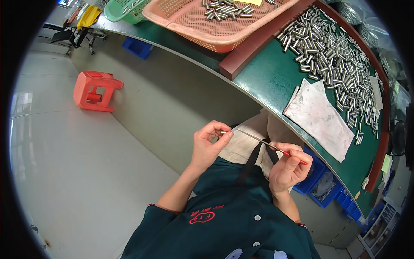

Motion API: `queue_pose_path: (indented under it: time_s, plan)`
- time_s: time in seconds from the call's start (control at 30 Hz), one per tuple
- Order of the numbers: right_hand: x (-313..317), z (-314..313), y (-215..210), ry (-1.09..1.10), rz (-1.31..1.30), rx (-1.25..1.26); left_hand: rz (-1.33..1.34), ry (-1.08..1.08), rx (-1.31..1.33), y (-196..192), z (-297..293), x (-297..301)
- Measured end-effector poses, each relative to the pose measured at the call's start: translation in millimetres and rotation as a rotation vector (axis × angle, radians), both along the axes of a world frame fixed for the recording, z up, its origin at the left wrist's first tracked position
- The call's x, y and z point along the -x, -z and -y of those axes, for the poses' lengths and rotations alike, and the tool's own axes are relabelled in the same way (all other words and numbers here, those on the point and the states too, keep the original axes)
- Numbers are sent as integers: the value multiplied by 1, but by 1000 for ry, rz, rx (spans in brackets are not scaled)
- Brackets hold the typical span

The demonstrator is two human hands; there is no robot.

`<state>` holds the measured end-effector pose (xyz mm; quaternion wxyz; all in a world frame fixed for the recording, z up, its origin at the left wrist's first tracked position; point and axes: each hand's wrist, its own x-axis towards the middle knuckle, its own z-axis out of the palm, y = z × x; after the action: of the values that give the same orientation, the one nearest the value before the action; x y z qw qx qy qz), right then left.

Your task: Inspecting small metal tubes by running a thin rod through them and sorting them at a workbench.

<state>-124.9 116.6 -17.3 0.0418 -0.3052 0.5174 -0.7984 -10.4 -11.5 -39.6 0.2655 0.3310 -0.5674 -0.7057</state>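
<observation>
Above my lap, my left hand pinches a small shiny metal cylinder between thumb and fingertips, most of it covered by them. My right hand is closed round the red handle of a thin needle file. The file's slim grey shaft slants up to the left, its tip at or beside the cylinder; whether it is inside cannot be made out. A large heap of similar metal cylinders lies on the green tabletop. A stained white cloth lies between that heap and the table's near edge.
A pink plastic basket with several cylinders stands at the back, beside a green basket. A brown raised strip borders the heap. Blue bins sit under the table at right. A red stool stands on the floor at left.
</observation>
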Motion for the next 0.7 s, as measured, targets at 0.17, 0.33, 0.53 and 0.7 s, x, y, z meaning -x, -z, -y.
queue_pose_path:
  time_s: [0.17, 0.33, 0.53, 0.7]
  plan:
    - [4, -8, -8, 23, -14, 36, -14, 47, 87, 2, 0, 0]
    - [11, -21, -17, 83, -21, 70, -6, 92, 144, -3, -3, 4]
    - [32, -47, -29, 257, -114, 91, 44, 89, 278, -16, -5, 13]
    - [63, -77, -32, 488, -102, 139, 52, 155, 324, -37, -2, 22]
